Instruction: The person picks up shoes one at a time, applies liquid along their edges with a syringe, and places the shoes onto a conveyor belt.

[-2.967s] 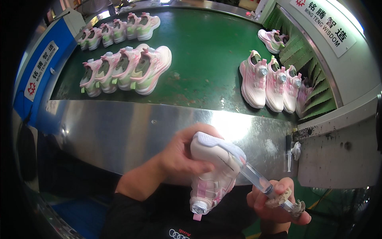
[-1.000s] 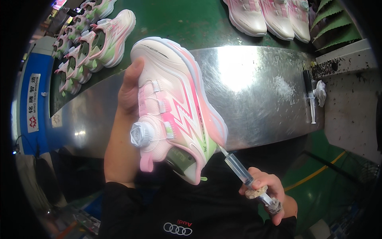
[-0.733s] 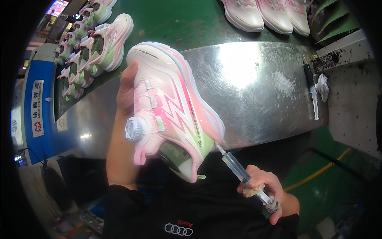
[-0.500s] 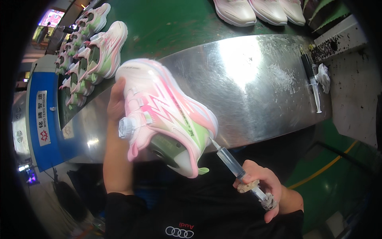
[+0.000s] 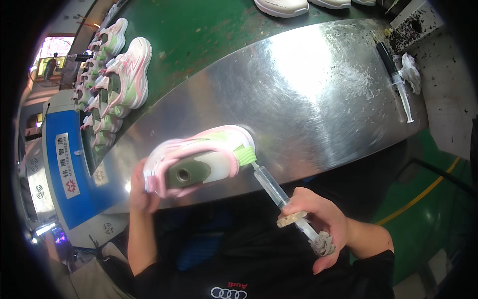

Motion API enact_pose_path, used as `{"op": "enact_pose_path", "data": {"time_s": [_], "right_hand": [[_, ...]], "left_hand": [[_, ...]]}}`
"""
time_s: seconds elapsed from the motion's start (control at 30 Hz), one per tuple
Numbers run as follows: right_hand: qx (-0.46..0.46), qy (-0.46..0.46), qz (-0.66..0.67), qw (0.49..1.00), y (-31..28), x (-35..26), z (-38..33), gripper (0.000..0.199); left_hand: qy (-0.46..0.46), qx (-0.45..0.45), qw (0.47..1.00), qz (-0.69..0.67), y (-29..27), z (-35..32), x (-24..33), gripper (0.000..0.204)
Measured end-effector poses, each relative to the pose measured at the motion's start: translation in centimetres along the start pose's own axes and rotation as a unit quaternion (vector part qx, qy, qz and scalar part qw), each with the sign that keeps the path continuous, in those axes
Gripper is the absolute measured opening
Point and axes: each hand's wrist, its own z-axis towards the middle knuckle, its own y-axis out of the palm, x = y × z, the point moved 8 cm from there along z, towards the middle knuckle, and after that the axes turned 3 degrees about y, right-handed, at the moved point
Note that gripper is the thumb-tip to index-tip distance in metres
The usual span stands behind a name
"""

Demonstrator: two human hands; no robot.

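My left hand (image 5: pixel 141 192) grips a pink, white and green sneaker (image 5: pixel 201 158) by its toe end, holding it over the near edge of the steel table (image 5: pixel 308 94). The shoe lies turned with its opening toward me, showing a grey-green last with a round hole inside. My right hand (image 5: pixel 323 225) holds a clear plastic syringe (image 5: pixel 279 195), fingers behind its flange and thumb on the plunger. The syringe tip touches the green heel tab of the sneaker.
Several matching sneakers (image 5: pixel 115 84) stand in rows on the green conveyor belt (image 5: pixel 209 30) at the far left, and more sneakers (image 5: pixel 284 6) at the top edge. A second syringe (image 5: pixel 396 79) and a crumpled white rag (image 5: pixel 411 72) lie at the table's right end. A blue machine panel (image 5: pixel 64 169) stands at left.
My left hand has turned the sneaker from side-up to opening-up and lowered it. The syringe tip has stayed at the heel as my right hand followed.
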Motion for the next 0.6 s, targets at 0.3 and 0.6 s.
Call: {"op": "enact_pose_path", "data": {"time_s": [0.3, 0.6], "right_hand": [[-0.013, 0.031, -0.001, 0.999, 1.4, 0.1, -0.1, 0.092], [-0.004, 0.052, -0.014, 0.999, 2.5, -0.6, -0.6, 0.094]], "left_hand": [[-0.132, 0.097, 0.983, -0.081, 3.1, -6.5, -2.0, 0.064], [-0.161, 0.018, 0.949, -0.271, 8.8, -9.3, -4.9, 0.074]]}}
